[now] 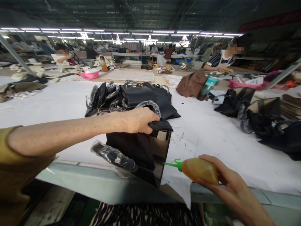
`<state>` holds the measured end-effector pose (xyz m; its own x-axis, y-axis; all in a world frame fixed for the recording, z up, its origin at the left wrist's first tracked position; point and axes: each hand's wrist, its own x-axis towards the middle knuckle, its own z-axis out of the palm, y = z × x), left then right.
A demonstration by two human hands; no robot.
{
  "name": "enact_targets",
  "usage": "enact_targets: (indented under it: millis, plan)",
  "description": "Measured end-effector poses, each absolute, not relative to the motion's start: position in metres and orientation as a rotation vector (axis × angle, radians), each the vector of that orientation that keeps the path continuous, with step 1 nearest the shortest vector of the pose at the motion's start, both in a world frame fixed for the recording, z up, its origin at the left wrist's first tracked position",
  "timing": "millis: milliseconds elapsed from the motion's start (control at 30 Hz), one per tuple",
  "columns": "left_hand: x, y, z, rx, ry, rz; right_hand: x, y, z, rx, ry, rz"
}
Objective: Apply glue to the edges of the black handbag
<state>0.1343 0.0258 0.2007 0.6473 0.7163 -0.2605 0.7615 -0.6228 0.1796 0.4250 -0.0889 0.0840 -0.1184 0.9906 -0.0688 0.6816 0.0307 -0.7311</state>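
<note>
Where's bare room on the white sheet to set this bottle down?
Right of the black bag pile, the white sheet is mostly bare until the far-right bags; another patch separates pile and left-edge cloth. Crowded: the middle, where the left hand holds a bag.

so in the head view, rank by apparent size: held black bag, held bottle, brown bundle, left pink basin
1. Held black bag
2. Held bottle and brown bundle, too close to rank
3. Left pink basin
</note>
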Motion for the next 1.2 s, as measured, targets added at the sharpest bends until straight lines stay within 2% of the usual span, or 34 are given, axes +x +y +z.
enact_targets:
  millis: [233, 433, 600, 1200]
  plan:
    - [0.132, 0.015, 0.220, 2.933, 1.275, -0.193, 0.428, -0.074, 0.081, -1.602, -1.477, 1.139]
    - [0.130, 0.012, 0.189, 3.015, 1.313, -0.178, 0.421, -0.064, 0.070, -1.534, -1.376, 1.179]
    - [0.129, 0.006, 0.165, 2.995, 1.365, -0.174, 0.420, -0.059, 0.056, -1.513, -1.397, 1.149]
    - [0.121, -0.031, 0.147, 2.916, 1.439, 0.007, 0.406, -0.062, 0.049, -1.690, -1.592, 0.928]
